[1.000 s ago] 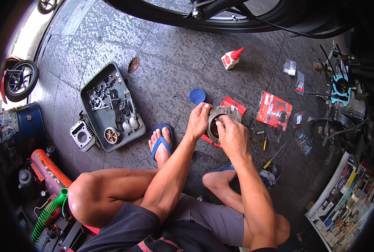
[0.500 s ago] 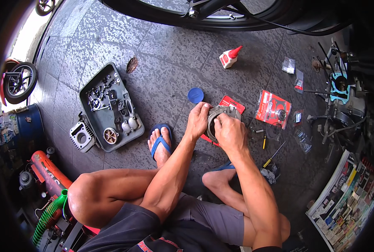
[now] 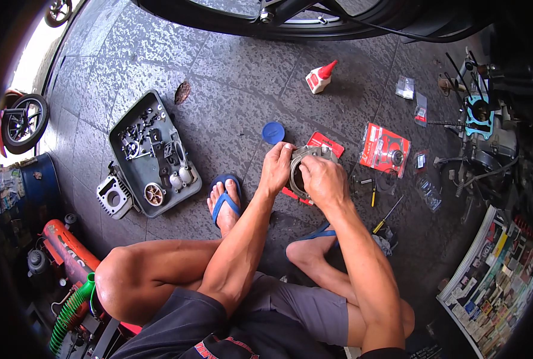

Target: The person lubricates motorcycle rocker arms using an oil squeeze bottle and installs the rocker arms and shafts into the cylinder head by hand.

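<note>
A grey metal engine cylinder (image 3: 299, 187) with a round bore is held up before me, over a red package (image 3: 325, 142) on the floor. My left hand (image 3: 276, 170) grips its left rim, thumb on top. My right hand (image 3: 324, 181) is closed, knuckles up, with the fingers curled at the bore's right side. The back of this hand hides the fingertips and anything small between them. Just beyond my left hand lies a round blue lid (image 3: 273, 133). A white bottle with a red pointed cap (image 3: 319, 78) stands farther off.
At left, a grey tray (image 3: 152, 209) holds several engine parts; another cylinder (image 3: 115, 196) leans beside it. A gasket pack (image 3: 385, 151), screwdriver (image 3: 388, 215) and small plastic bags lie to the right. A partly dismantled engine (image 3: 479, 122) is at far right, a motorcycle wheel (image 3: 230, 24) overhead.
My right hand has shifted slightly on the cylinder; its fingers now curl more over the bore. The left hand keeps its grip. The whole view has moved a little.
</note>
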Demonstrator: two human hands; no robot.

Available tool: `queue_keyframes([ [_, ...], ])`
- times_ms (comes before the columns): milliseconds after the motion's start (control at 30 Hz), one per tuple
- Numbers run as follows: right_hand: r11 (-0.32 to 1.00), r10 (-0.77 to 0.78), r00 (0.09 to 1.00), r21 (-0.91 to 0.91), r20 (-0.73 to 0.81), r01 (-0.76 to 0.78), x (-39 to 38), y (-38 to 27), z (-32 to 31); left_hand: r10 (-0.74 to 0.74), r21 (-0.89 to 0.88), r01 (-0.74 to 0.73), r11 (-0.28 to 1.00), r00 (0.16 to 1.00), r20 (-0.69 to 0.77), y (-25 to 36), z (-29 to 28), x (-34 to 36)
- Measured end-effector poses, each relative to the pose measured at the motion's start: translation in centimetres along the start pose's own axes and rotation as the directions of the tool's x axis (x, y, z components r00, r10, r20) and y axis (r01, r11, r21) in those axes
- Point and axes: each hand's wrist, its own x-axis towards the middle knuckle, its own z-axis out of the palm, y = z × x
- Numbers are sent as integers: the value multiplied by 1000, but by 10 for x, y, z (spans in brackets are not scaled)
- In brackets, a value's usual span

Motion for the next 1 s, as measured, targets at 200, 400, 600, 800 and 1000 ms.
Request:
queue_keyframes([
  [200, 892, 229, 973, 402, -13, -205, 1, 33, -45, -31, -54, 31, 998, 1000, 3, -4, -4, 3],
  [400, 808, 414, 899, 397, 142, -435, -14, 30, -72, -46, -107, 48, 993, 999, 14, 2, -4, 1],
  [600, 864, 392, 909, 283, 143, -417, -29, 28, -52, -34, -126, 39, 991, 998, 44, 1, 0, 3],
  [800, 936, 309, 951, 165, 34, -310, -30, 3, -31, -64, -98, 66, 993, 998, 22, -1, -7, 6],
  [1000, 968, 218, 968, -156, 122, -199, -12, -15, -16, -58, -86, 59, 995, 998, 16, -7, -5, 8],
])
